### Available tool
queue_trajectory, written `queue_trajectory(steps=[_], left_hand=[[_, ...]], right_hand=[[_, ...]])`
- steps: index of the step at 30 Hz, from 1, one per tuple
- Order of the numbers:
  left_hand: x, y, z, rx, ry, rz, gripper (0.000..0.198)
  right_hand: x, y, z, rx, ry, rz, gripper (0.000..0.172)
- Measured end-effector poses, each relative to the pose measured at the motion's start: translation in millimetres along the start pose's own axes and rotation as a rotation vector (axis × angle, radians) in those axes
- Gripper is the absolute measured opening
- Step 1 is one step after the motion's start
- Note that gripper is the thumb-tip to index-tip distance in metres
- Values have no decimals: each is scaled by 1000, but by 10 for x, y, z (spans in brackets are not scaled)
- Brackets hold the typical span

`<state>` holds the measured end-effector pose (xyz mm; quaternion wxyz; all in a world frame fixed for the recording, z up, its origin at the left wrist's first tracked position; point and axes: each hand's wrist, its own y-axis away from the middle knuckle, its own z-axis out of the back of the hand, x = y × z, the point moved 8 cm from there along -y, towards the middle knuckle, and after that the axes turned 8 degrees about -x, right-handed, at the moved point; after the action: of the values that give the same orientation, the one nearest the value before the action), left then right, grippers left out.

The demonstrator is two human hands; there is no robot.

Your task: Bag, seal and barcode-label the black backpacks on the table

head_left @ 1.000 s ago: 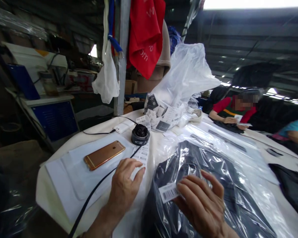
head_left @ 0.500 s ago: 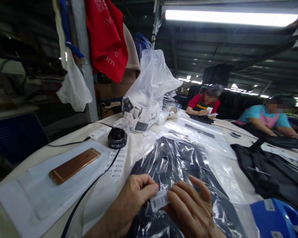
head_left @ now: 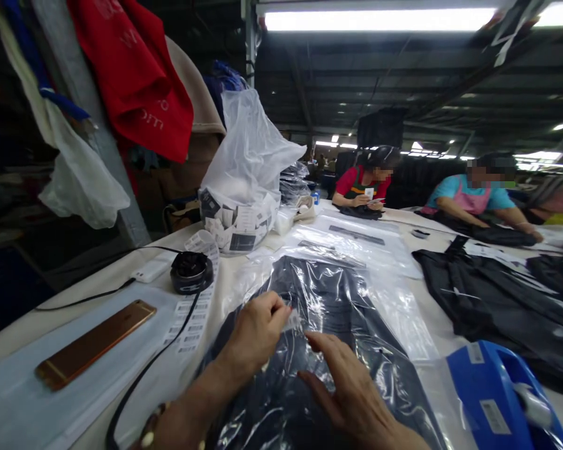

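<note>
My left hand [head_left: 258, 328] is closed in a pinch on one edge of a small white barcode label [head_left: 292, 321]. The label is over a dark garment in a clear plastic bag [head_left: 356, 350]; I cannot tell whether it touches the plastic. To the right, just below the label, my right hand [head_left: 344, 378] hovers open with fingers and thumb apart, holding nothing. Left of the bag, a strip of barcode labels [head_left: 190, 325] runs down the table.
A black tape roll [head_left: 191, 272] and a gold phone [head_left: 96, 344] lie at left. Behind the garment stands a clear bag of tags [head_left: 241, 219]. A blue tape dispenser [head_left: 500, 397] is at right, near black garments [head_left: 469, 294]. Two people work across the table.
Both hands have moved up over the bagged garment. My right hand has let go of the label and opened, leaving it in my left hand. The view has turned right.
</note>
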<state>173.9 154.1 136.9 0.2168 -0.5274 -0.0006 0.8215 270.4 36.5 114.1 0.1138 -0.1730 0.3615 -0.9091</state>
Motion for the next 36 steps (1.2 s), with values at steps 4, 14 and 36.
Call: queue_trajectory(steps=[4,14,36], left_hand=[[-36,-616,-191,-10,160,-6,22],[564,-1264,-1159,188,252,120,16],[967,-1377,-1503,330,126,-11,12]], right_hand=[[-356,-162,-363,349,-56,-9,42],[-639,52,-1038,686,-223,-53,65],[-714,138,-1055,648,-236,-94,64]])
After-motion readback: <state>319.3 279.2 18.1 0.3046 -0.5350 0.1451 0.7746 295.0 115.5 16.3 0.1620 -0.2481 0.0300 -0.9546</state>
